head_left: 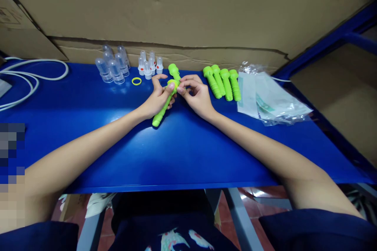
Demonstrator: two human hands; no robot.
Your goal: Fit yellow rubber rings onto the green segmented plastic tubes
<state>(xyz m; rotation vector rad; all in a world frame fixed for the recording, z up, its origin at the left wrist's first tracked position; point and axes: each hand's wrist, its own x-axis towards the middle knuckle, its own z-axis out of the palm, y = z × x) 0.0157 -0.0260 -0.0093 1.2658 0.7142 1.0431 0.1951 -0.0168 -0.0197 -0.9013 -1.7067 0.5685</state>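
My left hand [160, 97] is wrapped round a bright green ribbed flashlight-shaped handle [160, 117], which slants with its narrow end toward me. The left thumb presses on a yellow ring [172, 82] at the handle's wider head. Against the right side of that head, my right hand [196, 95] is closed in a pinch at the ring; the exact contact is partly hidden by the fingers. Just behind both hands lies another green handle [173, 70], its lower part covered. A loose yellow ring [136, 81] rests on the table left of my left hand.
Several clear domed tubes [115, 71] and small white-based clear caps [147, 70] stand at the back left of the blue table [141, 157]. Several green handles [226, 82] lie right of my hands, beside plastic bags [268, 96]. White cables [35, 71] curl far left; cardboard [176, 8] rises behind.
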